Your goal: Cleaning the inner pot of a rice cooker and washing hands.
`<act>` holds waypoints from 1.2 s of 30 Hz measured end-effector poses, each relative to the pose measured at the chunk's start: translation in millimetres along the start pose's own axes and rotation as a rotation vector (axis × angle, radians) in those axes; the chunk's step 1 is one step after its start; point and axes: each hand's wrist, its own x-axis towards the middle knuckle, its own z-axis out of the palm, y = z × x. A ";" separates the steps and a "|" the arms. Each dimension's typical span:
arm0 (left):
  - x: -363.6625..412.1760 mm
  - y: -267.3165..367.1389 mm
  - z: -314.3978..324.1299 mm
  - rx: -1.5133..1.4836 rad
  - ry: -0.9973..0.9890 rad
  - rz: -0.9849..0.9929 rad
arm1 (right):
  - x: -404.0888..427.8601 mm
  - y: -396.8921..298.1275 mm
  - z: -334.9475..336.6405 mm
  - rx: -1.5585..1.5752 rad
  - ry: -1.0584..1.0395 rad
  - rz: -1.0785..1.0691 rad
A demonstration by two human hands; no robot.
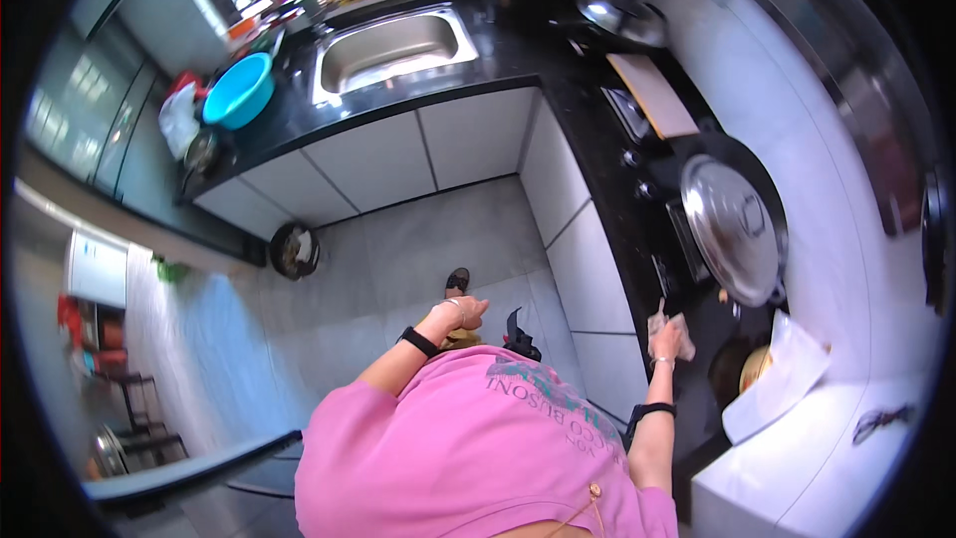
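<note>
My right hand [667, 341] is at the right, pressed over a crumpled pale cloth or tissue [683, 338] on the black countertop [597, 164]. Just beyond it stands a wok under a domed steel lid [728, 228] on the stove. My left hand [467, 311] hangs over the floor in front of my pink shirt, with its fingers bent; whether anything is in it cannot be made out. A yellowish thing [461, 338] shows just below that hand, partly hidden. Both wrists bear black bands.
A steel sink [396, 52] and a turquoise basin [239, 92] are on the far counter. A cutting board [653, 96] lies past the wok, near another lidded pan [624, 19]. A round black bin [294, 250] stands on the floor. White sheet material [777, 381] rises at the right.
</note>
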 end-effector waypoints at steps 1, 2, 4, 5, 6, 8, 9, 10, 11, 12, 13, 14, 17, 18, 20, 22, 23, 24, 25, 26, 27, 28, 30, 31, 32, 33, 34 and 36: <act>0.7 -4.7 -8.5 -0.025 0.017 -0.019 | 1.7 -15.3 -6.2 -0.015 -0.029 0.048; 3.8 -8.1 -18.5 -0.043 -0.006 -0.032 | 8.8 -25.5 -4.4 -0.033 -0.033 -0.001; 12.0 -19.1 -37.5 -0.100 -0.022 -0.040 | 23.0 -57.5 -9.0 -0.099 -0.042 -0.009; 20.1 -27.7 -41.8 -0.112 -0.004 -0.050 | 31.7 -73.0 -13.5 -0.116 -0.053 -0.027; 27.3 -35.1 -49.6 -0.107 0.004 -0.012 | 40.0 -90.6 -18.4 -0.071 -0.064 -0.014; 37.5 -56.8 -68.0 -0.073 0.002 0.027 | 57.7 -124.8 -19.5 -0.021 -0.067 -0.043; 39.6 -61.4 -84.4 -0.067 0.014 0.037 | 66.4 -135.8 -16.5 -0.019 -0.054 -0.071; 39.9 -65.9 -99.0 -0.076 0.035 0.007 | 75.3 -147.6 -10.1 -0.031 -0.014 -0.080; 40.0 -72.1 -115.3 -0.085 0.056 -0.022 | 84.9 -160.0 -3.9 -0.074 0.037 -0.092; 34.5 -82.0 -128.2 -0.085 0.058 -0.008 | 88.9 -175.7 -3.8 -0.083 0.063 -0.111; 33.6 -95.4 -137.8 -0.086 0.062 -0.009 | 95.0 -190.9 -5.0 -0.091 0.088 -0.131; 32.8 -108.9 -146.9 -0.097 0.092 -0.022 | 106.8 -206.1 -9.1 -0.064 0.088 -0.101; 19.0 -146.1 -178.5 -0.091 0.057 -0.075 | 132.9 -245.0 -22.1 -0.027 0.043 -0.013; 13.3 -160.0 -185.4 -0.099 0.095 -0.122 | 143.5 -250.6 -21.9 -0.022 0.030 0.011; 4.0 -190.7 -192.3 -0.144 0.135 -0.211 | 164.3 -276.0 -26.7 -0.009 -0.037 0.087; 1.5 -223.1 -188.0 -0.148 0.124 -0.203 | 186.4 -294.5 -25.0 0.017 -0.042 0.105; 2.1 -239.9 -182.2 -0.157 0.117 -0.198 | 198.8 -302.4 -23.9 0.041 -0.046 0.118; 4.8 -258.9 -171.7 -0.165 0.176 -0.165 | 210.6 -317.1 -30.5 0.068 -0.094 0.149; 1.4 -265.4 -176.5 -0.180 0.166 -0.174 | 219.8 -328.5 -35.6 0.095 -0.119 0.127; -0.5 -274.5 -184.0 -0.194 0.134 -0.222 | 233.7 -344.9 -40.0 0.124 -0.138 0.110; -3.3 -281.4 -193.3 -0.209 0.103 -0.272 | 246.8 -359.2 -43.8 0.164 -0.138 0.007; -2.5 -289.0 -204.8 -0.198 0.144 -0.253 | 282.2 -347.5 -23.2 0.405 -0.122 -0.016; 1.5 -312.0 -205.5 -0.269 0.259 -0.269 | 316.4 -404.8 -35.4 0.788 -0.233 -0.198; 3.0 -323.9 -203.6 -0.288 0.331 -0.277 | 315.0 -458.0 -59.7 0.829 -0.230 -0.241; 5.8 -332.5 -214.2 -0.304 0.324 -0.287 | 328.8 -488.8 -68.4 0.831 -0.223 -0.341; 6.9 -339.1 -224.1 -0.313 0.341 -0.327 | 334.3 -532.2 -81.7 0.747 -0.184 -0.426; 10.0 -345.2 -235.3 -0.314 0.353 -0.347 | 358.4 -554.6 -72.7 0.767 -0.168 -0.490; 12.6 -358.3 -247.4 -0.336 0.436 -0.379 | 383.8 -615.5 -56.0 0.768 -0.183 -0.688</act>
